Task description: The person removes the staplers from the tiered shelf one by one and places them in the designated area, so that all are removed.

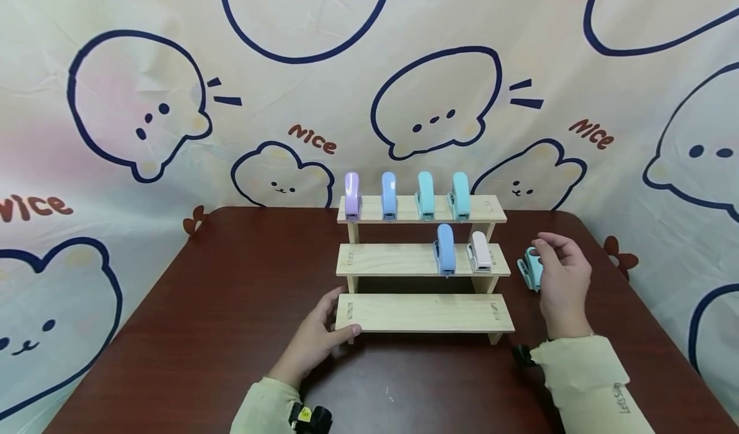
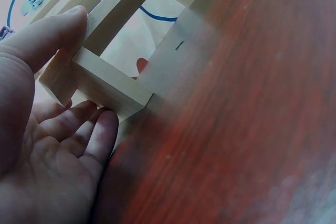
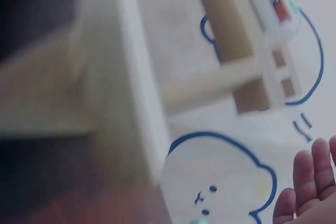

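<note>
A three-tier wooden stand [image 1: 404, 312] stands on the table, small staplers upright on its upper two tiers. My left hand [image 1: 314, 339] grips the left end of the lowest tier. In the left wrist view its thumb [image 2: 65, 30] lies against the board and the other fingers curl by the side leg [image 2: 113, 85]. Off the stand's right side, my right hand [image 1: 566, 280] is beside and partly in front of a teal stapler [image 1: 531, 270] on the table. In the right wrist view, its fingers [image 3: 310, 182] are loosely extended and hold nothing.
The top tier carries a purple stapler [image 1: 352, 197], a blue stapler [image 1: 389, 197] and two teal staplers [image 1: 425, 197]. A larger blue stapler [image 1: 444, 251] and a white stapler [image 1: 479, 252] stand on the middle tier's right half. Behind the table [image 1: 231, 306] hangs a cartoon-print cloth [image 1: 346, 100].
</note>
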Motion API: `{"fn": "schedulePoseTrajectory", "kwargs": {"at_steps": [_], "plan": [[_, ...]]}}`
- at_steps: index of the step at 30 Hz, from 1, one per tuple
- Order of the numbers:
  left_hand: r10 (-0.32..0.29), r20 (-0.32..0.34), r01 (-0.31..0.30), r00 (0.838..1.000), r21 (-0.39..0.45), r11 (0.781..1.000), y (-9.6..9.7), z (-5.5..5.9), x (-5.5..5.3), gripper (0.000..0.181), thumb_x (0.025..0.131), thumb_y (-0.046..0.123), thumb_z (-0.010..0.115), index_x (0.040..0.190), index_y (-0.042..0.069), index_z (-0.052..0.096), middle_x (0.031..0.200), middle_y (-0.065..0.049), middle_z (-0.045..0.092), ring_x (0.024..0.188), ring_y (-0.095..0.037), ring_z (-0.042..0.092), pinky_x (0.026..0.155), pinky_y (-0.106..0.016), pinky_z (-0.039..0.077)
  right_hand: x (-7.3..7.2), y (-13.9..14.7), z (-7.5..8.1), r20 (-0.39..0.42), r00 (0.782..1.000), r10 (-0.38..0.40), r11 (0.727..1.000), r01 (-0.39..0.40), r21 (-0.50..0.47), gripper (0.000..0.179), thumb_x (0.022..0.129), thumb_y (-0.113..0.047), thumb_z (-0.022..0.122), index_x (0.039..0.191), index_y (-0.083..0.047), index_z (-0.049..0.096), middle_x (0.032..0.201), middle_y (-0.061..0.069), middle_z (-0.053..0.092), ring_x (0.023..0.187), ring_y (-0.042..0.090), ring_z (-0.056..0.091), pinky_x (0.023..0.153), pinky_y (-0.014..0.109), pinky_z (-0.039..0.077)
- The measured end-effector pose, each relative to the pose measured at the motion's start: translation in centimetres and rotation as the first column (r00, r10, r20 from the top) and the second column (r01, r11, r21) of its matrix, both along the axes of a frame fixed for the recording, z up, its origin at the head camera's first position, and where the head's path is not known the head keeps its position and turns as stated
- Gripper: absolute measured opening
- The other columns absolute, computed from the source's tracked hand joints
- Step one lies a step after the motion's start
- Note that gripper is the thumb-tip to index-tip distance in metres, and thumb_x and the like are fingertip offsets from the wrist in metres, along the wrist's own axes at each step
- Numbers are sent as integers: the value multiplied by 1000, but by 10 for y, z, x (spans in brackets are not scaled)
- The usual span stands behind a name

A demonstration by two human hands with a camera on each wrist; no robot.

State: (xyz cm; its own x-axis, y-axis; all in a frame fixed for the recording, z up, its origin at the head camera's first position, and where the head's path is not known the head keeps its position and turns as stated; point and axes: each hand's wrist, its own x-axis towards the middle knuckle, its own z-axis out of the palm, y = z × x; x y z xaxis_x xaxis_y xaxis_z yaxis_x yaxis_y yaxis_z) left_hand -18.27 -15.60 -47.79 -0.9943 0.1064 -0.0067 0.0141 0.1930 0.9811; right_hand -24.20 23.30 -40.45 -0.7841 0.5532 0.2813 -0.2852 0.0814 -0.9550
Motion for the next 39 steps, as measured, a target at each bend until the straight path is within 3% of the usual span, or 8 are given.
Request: {"fn": "schedulePoseTrajectory", "kwargs": {"at_steps": [7, 10, 13, 21, 27, 30, 35, 39], "plan": [[2, 9, -2, 1000, -11, 1000, -1, 0, 1, 84, 82, 10, 84, 152, 6, 39, 135, -11, 59, 104, -22, 59, 83, -35, 49, -4, -25, 9, -45, 999, 22, 993, -17, 119, 15, 98, -16, 65, 110, -9, 71, 95, -3, 66, 88, 13, 62, 75, 24, 45], [4, 0, -4, 1000, -18, 1000, -1, 2, 1, 84, 82, 10, 84, 152, 6, 39, 135, -11, 59, 108, -24, 59, 87, -37, 48, -5, -31, 14, -58, 998, 22, 991, -14, 132, 14, 97, -15, 67, 109, -9, 71, 93, -4, 65, 86, 11, 60, 67, 22, 43], [1, -7, -1, 1000, -18, 1000, 0, 2, 0, 84, 81, 9, 84, 152, 5, 40, 135, -11, 59, 111, -25, 59, 89, -37, 48, -6, -37, 18, -71, 997, 29, 994, -22, 106, 17, 97, -15, 67, 110, -5, 71, 92, -4, 65, 85, 12, 60, 68, 22, 43], [-17, 1, 17, 1000, -12, 1000, -1, 1, 0, 85, 82, 9, 84, 153, 5, 38, 136, -13, 58, 108, -24, 59, 86, -34, 49, -2, -55, 26, 7, 991, 130, 981, -130, 144, 25, 97, -17, 67, 118, -3, 68, 109, 3, 65, 97, 13, 57, 82, 21, 45], [-27, -3, 27, 1000, 10, 1000, -2, 0, -2, 85, 82, 9, 84, 153, 5, 37, 137, -14, 57, 109, -23, 59, 86, -32, 50, 0, -64, 33, 42, 989, 141, 967, -146, 207, 30, 98, -25, 66, 121, -6, 67, 115, 3, 64, 103, 13, 57, 85, 19, 46], [-39, 5, 39, 999, 23, 999, -2, -3, -1, 85, 83, 10, 83, 154, 4, 35, 138, -14, 56, 109, -23, 58, 86, -31, 50, -2, -66, 36, 64, 986, 152, 944, -164, 286, 32, 98, -26, 66, 123, -6, 66, 117, 4, 64, 101, 12, 55, 84, 19, 45], [-8, 7, 8, 1000, 3, 1000, -4, -3, 3, 85, 82, 9, 84, 153, 5, 37, 135, -13, 58, 106, -23, 59, 83, -32, 50, -9, -73, 43, 118, 977, 179, 871, -213, 443, 40, 99, -32, 63, 128, -5, 64, 122, 8, 62, 101, 15, 52, 84, 23, 43], [-41, -8, 41, 999, -1, 999, -5, -1, 1, 86, 83, 12, 83, 154, 5, 35, 137, -15, 56, 107, -24, 60, 85, -32, 51, -17, -72, 54, 182, 965, 191, 828, -258, 497, 45, 99, -36, 61, 132, -5, 61, 125, 11, 61, 107, 21, 53, 89, 32, 44]]}}
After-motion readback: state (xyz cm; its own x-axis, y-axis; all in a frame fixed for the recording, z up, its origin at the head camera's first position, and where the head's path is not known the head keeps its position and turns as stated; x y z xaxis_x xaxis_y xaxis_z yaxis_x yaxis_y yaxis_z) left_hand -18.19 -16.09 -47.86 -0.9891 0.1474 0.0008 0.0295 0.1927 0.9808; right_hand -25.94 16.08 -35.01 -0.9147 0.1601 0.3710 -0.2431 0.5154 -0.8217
